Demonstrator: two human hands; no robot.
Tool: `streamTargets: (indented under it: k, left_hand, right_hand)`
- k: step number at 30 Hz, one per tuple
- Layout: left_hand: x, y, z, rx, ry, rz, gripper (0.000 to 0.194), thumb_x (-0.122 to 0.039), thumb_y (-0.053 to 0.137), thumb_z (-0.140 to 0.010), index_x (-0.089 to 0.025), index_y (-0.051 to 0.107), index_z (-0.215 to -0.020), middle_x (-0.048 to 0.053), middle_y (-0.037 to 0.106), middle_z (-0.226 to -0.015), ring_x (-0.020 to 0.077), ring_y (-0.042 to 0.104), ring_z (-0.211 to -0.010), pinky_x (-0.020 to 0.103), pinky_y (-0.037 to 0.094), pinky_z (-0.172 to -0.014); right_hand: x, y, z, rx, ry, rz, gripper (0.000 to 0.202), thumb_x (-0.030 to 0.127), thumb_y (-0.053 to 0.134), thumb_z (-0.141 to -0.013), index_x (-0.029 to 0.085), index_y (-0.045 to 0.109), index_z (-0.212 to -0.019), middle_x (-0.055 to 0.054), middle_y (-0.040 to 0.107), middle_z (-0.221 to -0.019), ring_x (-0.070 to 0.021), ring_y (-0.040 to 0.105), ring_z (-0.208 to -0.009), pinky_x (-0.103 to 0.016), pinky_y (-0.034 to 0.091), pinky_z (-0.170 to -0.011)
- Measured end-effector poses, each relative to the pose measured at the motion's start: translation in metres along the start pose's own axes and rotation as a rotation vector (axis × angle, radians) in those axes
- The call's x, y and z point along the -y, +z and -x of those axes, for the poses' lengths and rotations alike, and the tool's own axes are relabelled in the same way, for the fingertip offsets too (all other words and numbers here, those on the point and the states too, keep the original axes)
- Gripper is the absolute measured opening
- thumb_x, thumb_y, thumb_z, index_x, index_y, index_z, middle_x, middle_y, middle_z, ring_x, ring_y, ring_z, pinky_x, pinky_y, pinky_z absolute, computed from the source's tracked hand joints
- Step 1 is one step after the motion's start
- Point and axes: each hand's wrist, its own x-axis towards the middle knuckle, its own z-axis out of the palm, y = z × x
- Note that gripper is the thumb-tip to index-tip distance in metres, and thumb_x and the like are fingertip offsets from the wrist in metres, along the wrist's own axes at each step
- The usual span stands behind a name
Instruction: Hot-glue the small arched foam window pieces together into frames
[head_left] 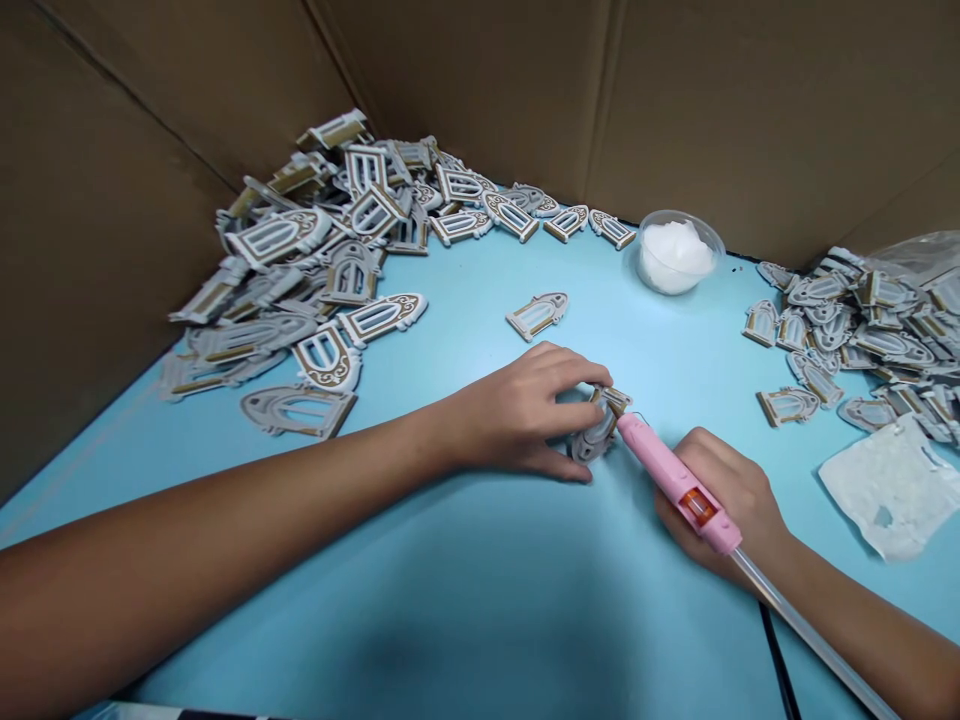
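Observation:
My left hand (536, 410) pinches a small grey arched window piece (598, 435) between thumb and fingers on the blue table. In my right hand (731, 500) is a pink glue gun (664, 465), with a clear stick coming out of its back end. The gun's tip touches or nearly touches the upper end of the held piece. Just behind my left hand, a single grey window piece (538, 315) lies flat on the table.
At the left is a large heap of window pieces (277, 235); a smaller heap (885, 320) is at the right. A clear tub (677, 255) of white material stands at the back. White sheet (892, 485), black cable (778, 660) and cardboard walls (480, 80) are also present.

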Motion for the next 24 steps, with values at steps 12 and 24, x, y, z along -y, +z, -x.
streamTargets:
  k: [12, 24]
  left_hand:
    - [-0.0006, -0.0002, -0.0025, -0.052, 0.057, -0.013, 0.037, -0.053, 0.075, -0.090, -0.017, 0.070, -0.095, 0.018, 0.071, -0.118, 0.0284, 0.066, -0.105, 0.041, 0.050, -0.093]
    - [-0.0010, -0.0005, -0.0025, -0.046, 0.038, -0.008, 0.038, -0.055, 0.075, -0.089, -0.017, 0.071, -0.094, 0.017, 0.071, -0.118, 0.0280, 0.066, -0.105, 0.042, 0.050, -0.093]
  right_hand:
    - [-0.0021, 0.0023, 0.0042, 0.005, -0.027, 0.011, 0.023, 0.010, 0.056, -0.091, 0.021, 0.044, -0.075, 0.001, 0.044, -0.071, -0.0122, 0.041, -0.060, -0.027, 0.031, -0.053]
    - [-0.0005, 0.0016, 0.0032, 0.007, -0.029, 0.049, 0.026, 0.006, 0.056, -0.090, 0.021, 0.042, -0.075, 0.001, 0.043, -0.070, -0.0121, 0.039, -0.060, -0.027, 0.029, -0.053]
